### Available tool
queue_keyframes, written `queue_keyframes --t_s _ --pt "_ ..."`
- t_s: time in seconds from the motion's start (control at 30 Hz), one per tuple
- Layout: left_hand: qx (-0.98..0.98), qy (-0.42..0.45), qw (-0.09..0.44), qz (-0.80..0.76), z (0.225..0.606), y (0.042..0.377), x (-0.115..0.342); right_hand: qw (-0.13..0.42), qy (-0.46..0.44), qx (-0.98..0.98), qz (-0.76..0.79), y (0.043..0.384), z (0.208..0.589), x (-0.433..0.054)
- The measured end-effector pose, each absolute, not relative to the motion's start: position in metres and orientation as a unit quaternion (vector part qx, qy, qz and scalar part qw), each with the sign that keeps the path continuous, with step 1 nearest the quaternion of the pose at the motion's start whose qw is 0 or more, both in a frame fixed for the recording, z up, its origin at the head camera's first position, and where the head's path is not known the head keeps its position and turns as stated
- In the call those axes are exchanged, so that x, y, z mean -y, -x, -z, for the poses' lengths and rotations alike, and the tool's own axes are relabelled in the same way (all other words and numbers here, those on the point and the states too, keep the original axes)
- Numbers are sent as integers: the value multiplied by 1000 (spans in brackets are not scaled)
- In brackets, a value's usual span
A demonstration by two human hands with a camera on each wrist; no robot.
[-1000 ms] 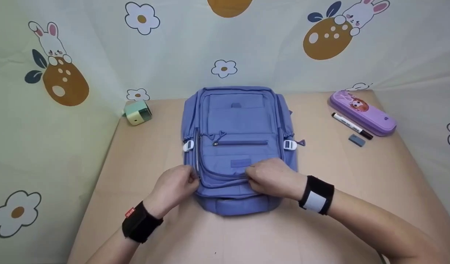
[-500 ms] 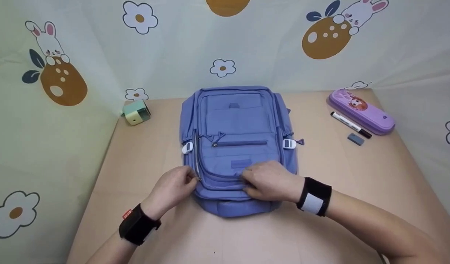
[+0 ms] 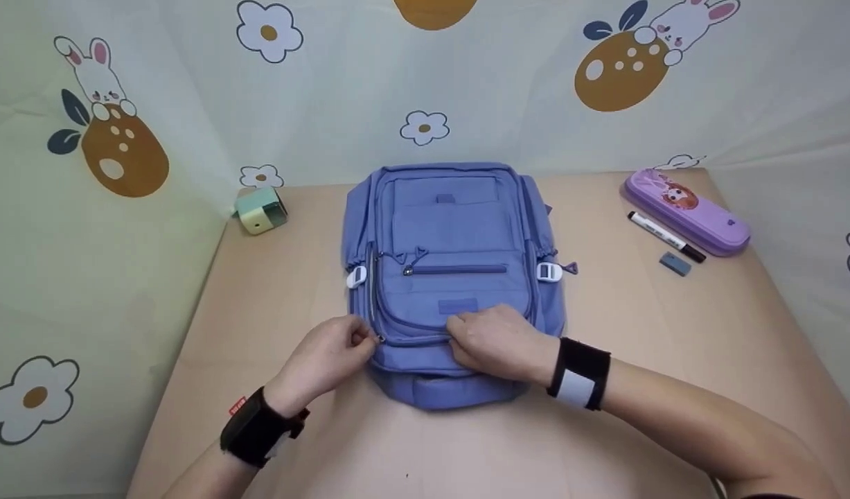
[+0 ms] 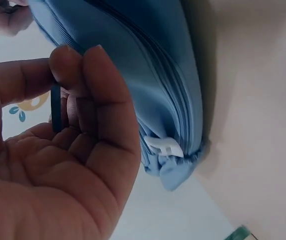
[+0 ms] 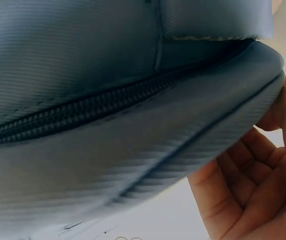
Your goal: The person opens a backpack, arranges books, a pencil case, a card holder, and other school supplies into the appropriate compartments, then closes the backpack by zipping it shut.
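A blue backpack (image 3: 459,229) lies on its back on the table, its front pockets facing up. My left hand (image 3: 331,353) is at its lower left side, thumb and fingertips pinching a zipper pull, whose dark blue tab (image 4: 56,107) hangs inside the fingers in the left wrist view. The zipper slider shows just beside those fingertips in the head view. My right hand (image 3: 504,343) grips the fabric at the lower edge of the front pocket. In the right wrist view the right thumb and fingers (image 5: 262,175) are at the fabric edge; their exact hold is partly hidden.
A green and yellow pencil sharpener (image 3: 260,211) stands at the table's back left. On the right lie a purple pencil case (image 3: 688,211), a white marker (image 3: 663,235) and a grey eraser (image 3: 675,263). A patterned curtain (image 3: 328,97) surrounds the table (image 3: 258,305).
My right hand has shifted slightly left along the pocket's lower edge, and the fabric there has flattened a little. My left hand stays at the zipper pull with hardly any movement.
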State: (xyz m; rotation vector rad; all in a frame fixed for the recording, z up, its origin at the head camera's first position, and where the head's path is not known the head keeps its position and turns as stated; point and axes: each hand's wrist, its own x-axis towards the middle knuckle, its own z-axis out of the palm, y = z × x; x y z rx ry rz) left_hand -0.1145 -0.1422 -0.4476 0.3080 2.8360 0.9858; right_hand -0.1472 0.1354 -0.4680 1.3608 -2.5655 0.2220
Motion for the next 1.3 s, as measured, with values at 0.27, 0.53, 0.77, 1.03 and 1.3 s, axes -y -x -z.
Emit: queue_keyframes --t_s 0.27,0.53,0.77,1.03,1.3 --pt "-946 -181 22 -266 446 108 112 96 -459 879 -84 148 467 -137" --pt "-943 -173 26 -283 450 109 112 86 -460 875 -125 145 462 -162" --pt "-941 -169 37 -291 449 109 115 81 -461 870 -155 149 462 -215" --pt "-939 -168 30 -297 450 106 116 83 -475 863 -153 157 481 -240" --pt "-938 -171 37 -300 450 104 113 125 -469 867 -116 155 488 -237"
